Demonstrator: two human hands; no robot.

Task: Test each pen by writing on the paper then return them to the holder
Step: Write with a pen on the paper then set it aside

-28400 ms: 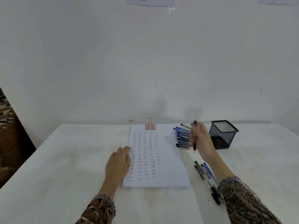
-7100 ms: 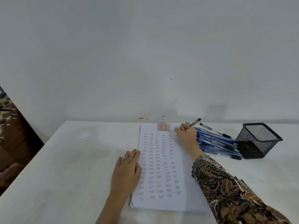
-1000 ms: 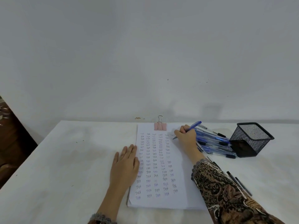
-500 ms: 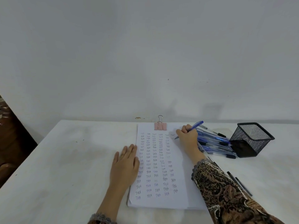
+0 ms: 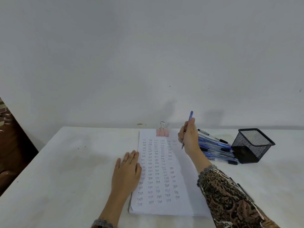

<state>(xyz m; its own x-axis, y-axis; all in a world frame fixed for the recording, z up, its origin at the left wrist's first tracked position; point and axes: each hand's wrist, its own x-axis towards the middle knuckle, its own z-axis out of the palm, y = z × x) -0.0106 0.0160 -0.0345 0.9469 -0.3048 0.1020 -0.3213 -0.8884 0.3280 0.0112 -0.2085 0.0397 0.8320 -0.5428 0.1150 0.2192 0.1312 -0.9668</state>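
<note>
1. The step in hand is judged to be the passage from test mark to put-away; the blue pen (image 5: pixel 190 117) is held nearly upright, its tip clear of the paper (image 5: pixel 185 195), above the top right of the written columns.
2. To be done well, the pen is best carried over the pile of pens (image 5: pixel 213 148) and released only once inside the mesh holder (image 5: pixel 253 145), which stands just beside that pile on the worktop (image 5: pixel 65 170); its rim is better not knocked.
3. The right grip (image 5: pixel 189 139) is curled round the pen's lower barrel, which is pinched between fingers and thumb; nothing else is touched.
4. The left grip (image 5: pixel 127 171) is spread flat; its fingers are pressed on the paper's left edge, so the sheet is steadied.
</note>
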